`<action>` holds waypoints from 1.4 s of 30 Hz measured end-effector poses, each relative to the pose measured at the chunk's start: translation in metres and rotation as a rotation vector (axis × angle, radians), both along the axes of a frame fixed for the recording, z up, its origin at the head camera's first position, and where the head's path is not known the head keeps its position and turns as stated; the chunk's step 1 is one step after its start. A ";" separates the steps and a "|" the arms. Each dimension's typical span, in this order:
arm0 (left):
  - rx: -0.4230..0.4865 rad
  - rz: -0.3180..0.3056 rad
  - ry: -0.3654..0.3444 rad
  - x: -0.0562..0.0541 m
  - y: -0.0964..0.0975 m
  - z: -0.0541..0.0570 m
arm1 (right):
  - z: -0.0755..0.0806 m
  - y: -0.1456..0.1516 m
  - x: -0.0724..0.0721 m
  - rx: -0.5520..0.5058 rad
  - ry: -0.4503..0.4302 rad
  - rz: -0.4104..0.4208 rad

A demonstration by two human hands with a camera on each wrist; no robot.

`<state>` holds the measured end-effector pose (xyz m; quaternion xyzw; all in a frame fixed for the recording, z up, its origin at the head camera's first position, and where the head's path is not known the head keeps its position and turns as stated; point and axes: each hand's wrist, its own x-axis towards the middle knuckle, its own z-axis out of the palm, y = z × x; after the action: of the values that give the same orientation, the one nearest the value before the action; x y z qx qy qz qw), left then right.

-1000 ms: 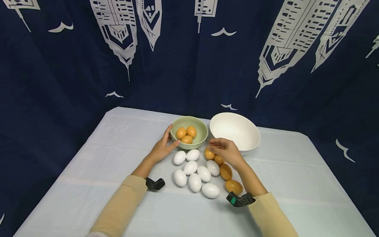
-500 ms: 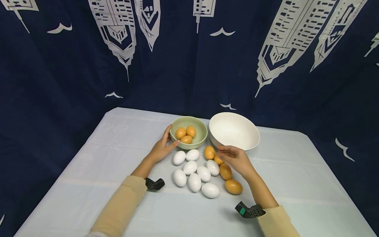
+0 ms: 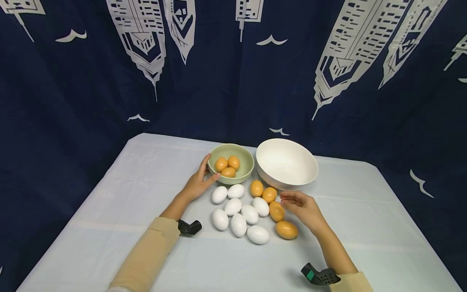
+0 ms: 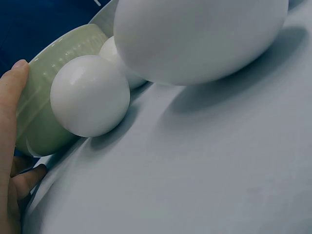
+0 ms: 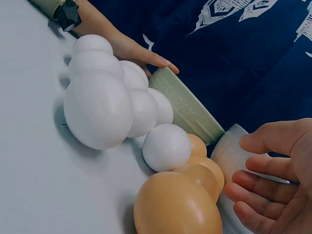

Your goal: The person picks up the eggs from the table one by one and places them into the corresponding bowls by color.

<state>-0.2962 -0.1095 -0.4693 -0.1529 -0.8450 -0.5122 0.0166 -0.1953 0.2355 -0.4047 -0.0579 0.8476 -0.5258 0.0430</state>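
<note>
My left hand (image 3: 198, 184) holds the light green bowl (image 3: 245, 164) from its left side, thumb at the near side of the rim. Three brown eggs (image 3: 221, 164) lie in it. My right hand (image 3: 304, 211) hovers just right of the loose brown eggs (image 3: 277, 211), its fingers loosely bent with nothing in them. These eggs run in a slanting line from the bowls toward the front. To their left, several white eggs (image 3: 232, 207) lie in a group; one white egg (image 4: 90, 95) shows in front of the green bowl in the left wrist view.
A large white bowl (image 3: 286, 162) stands behind the brown eggs, to the right of the green one. White cloth covers the table (image 3: 146, 162). A dark blue curtain (image 3: 219, 101) with white building prints hangs behind it.
My right hand has moved right and toward the front, from over the rear brown eggs to beside the third one. The left hand stays on the green bowl.
</note>
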 end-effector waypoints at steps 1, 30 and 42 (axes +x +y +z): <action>0.001 0.000 -0.003 0.000 0.000 0.000 | -0.001 0.001 0.001 0.001 -0.002 -0.001; -0.006 0.001 0.007 0.000 0.000 0.000 | -0.045 0.023 0.048 -0.075 -0.057 -0.039; -0.022 0.010 0.006 0.000 0.000 0.001 | -0.055 0.029 0.052 -0.056 0.014 0.031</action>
<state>-0.2964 -0.1095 -0.4684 -0.1504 -0.8513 -0.5022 0.0202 -0.1432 0.2649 -0.4596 -0.0756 0.8317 -0.5483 0.0436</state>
